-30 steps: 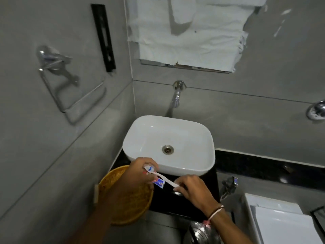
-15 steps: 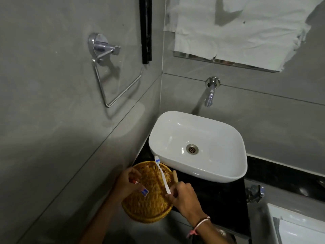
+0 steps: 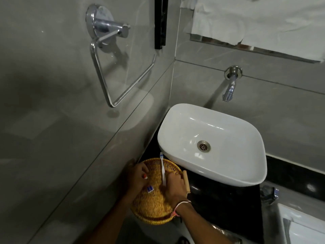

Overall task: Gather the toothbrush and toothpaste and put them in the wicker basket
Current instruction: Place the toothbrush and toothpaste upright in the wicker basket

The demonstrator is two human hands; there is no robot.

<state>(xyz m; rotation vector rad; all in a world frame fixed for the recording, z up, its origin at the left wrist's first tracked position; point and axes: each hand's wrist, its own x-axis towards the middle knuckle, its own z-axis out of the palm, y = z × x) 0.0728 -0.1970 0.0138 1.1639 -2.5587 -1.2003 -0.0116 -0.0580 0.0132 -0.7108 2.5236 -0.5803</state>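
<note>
A round wicker basket [image 3: 151,206] sits on the black counter, left of the sink. Over its left side my left hand [image 3: 136,178] is closed on a small toothpaste tube [image 3: 149,188], whose blue and red end sticks out below the fingers. My right hand [image 3: 173,186] holds a white toothbrush [image 3: 162,167] by the handle, over the basket. The blue bristle end points away from me, past the basket's far rim. A wooden basket handle [image 3: 186,180] shows beside my right hand.
A white vessel sink [image 3: 211,143] stands on the black counter [image 3: 219,205] just right of the basket, under a wall tap [image 3: 229,88]. A chrome towel ring [image 3: 114,59] hangs on the grey left wall close beside the basket. A white fixture [image 3: 302,226] is at lower right.
Both hands have moved left from in front of the sink to over the basket, and lowered into it. The view has swung left and closer.
</note>
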